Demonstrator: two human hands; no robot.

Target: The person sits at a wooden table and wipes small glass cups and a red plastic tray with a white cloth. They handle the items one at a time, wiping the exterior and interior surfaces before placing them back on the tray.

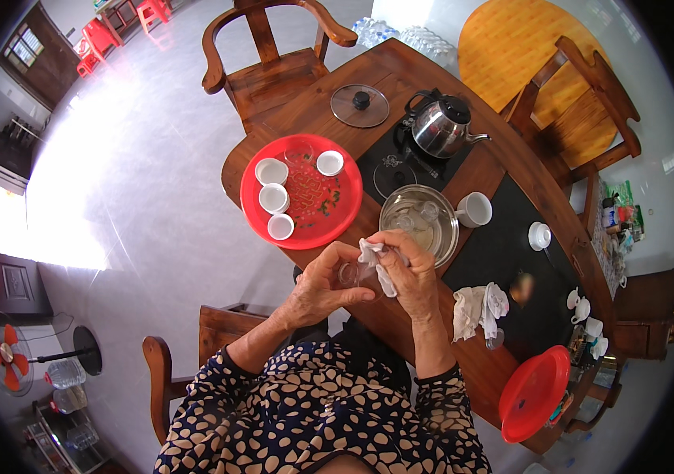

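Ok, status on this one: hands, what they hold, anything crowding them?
Left hand grips small clear glass. Right hand presses white cloth to it. Steel bowl just beyond, red tray of white cups further left; nothing between the hands.

left hand [323, 286]: fingers curled, cupped | right hand [408, 272]: fingers pinched | forearms raised, hands touching

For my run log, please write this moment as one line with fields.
left hand: holds small clear glass | right hand: wipes it with white cloth | near: steel bowl, red tray
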